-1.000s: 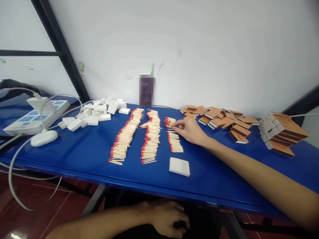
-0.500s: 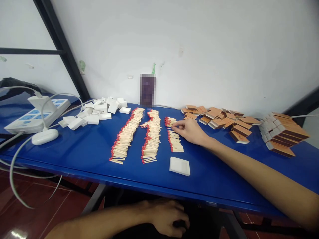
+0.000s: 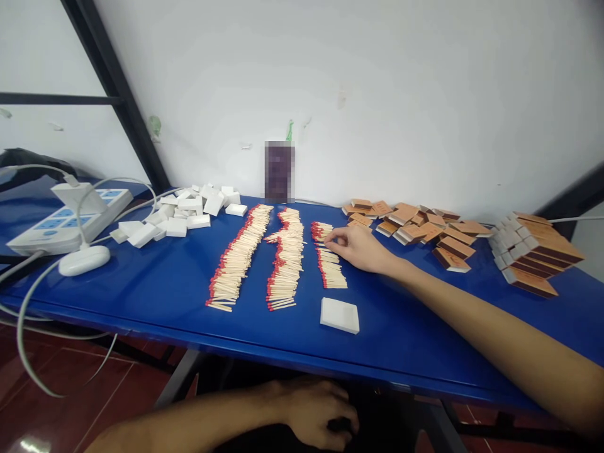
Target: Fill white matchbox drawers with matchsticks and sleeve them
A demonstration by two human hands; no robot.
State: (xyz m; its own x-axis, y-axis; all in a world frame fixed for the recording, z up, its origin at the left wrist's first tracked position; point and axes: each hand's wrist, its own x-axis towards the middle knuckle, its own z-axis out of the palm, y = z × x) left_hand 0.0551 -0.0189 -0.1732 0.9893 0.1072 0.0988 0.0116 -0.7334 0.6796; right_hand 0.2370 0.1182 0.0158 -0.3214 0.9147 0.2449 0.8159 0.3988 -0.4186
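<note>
My right hand (image 3: 357, 248) is above the right-hand row of matches (image 3: 333, 270), thumb and forefinger pinched on the wooden ends of matches in the upper part of that row. How many matches are between the fingertips is hidden. An open white matchbox tray (image 3: 340, 315) lies just below this row. Below the table edge, my left hand (image 3: 323, 414) rests over my lap with its fingers curled, and nothing shows in it. Two longer rows of red-tipped matches, the middle row (image 3: 285, 258) and the left row (image 3: 240, 258), lie further left.
White trays (image 3: 177, 214) are heaped at the back left, beside a power strip (image 3: 70, 220) and white cables. Orange matchbox sleeves (image 3: 422, 228) lie scattered at the back right. Stacked matchboxes (image 3: 535, 251) stand at far right. A wall (image 3: 377, 94) closes off the rear.
My right hand stays at the right-hand row, with its fingertips shifted only slightly. My left hand has not visibly moved, and the rows and tray lie as before.
</note>
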